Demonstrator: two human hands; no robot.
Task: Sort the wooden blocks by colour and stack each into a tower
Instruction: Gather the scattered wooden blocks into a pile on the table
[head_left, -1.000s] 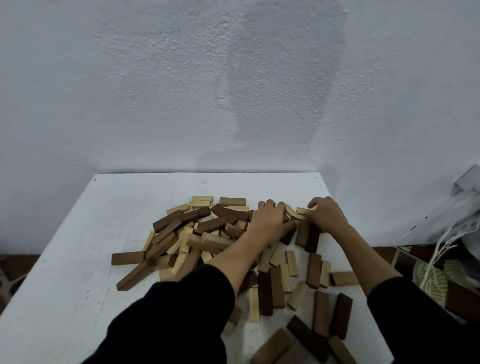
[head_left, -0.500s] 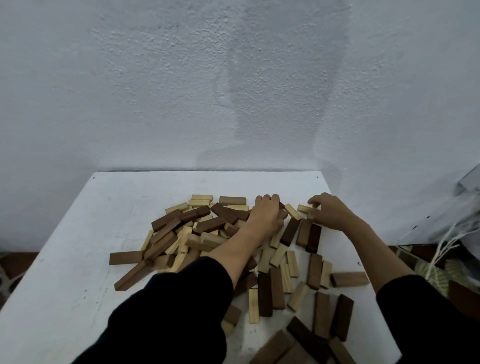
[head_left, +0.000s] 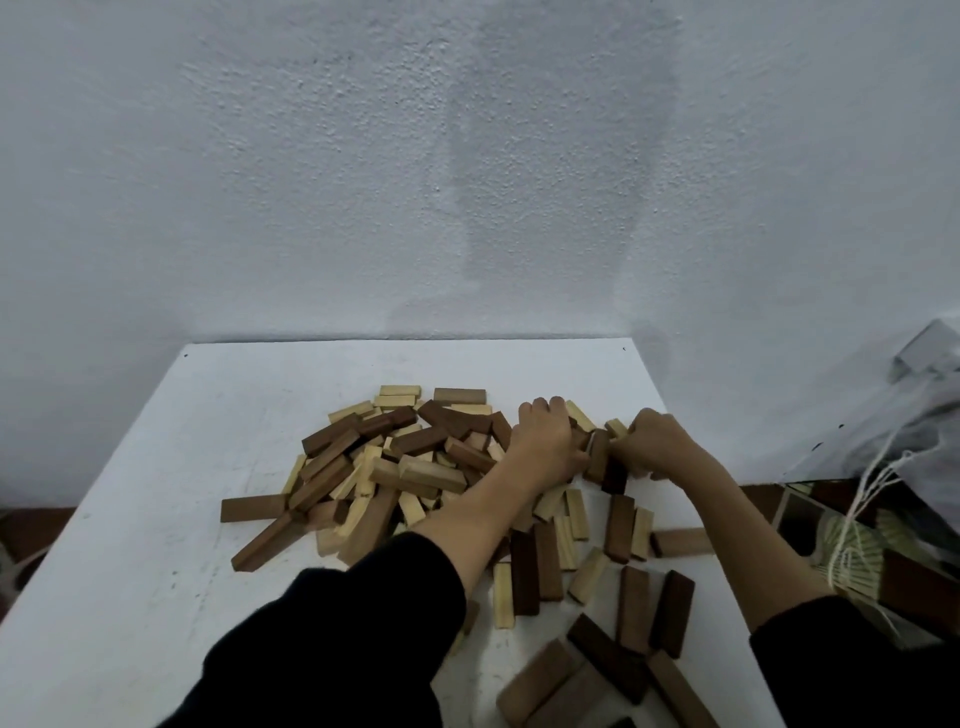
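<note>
On the white table (head_left: 130, 545) a loose heap of wooden blocks (head_left: 395, 467) is lying, dark brown and pale ones mixed together, with no tower standing. The heap is sitting near the middle of the table, and more blocks are spreading from it toward 5 o'clock, down to the near edge.

The left hand (head_left: 545, 441) is resting on the heap at its 3 o'clock side, palm down, with the fingers bending over the blocks. Whether these fingers are really gripping a block, I cannot tell, because the back of the hand is hiding them.

The right hand (head_left: 654, 447) is lying just beside it, at 3 o'clock from the left hand. Its fingers are curling down onto two dark blocks (head_left: 605, 462) that are standing between both hands; a firm grip is not visible, so I cannot tell this either.

Both forearms are coming out of black sleeves (head_left: 363, 623). At 3 o'clock from the table a grey bag with white string (head_left: 872, 483) is lying.
</note>
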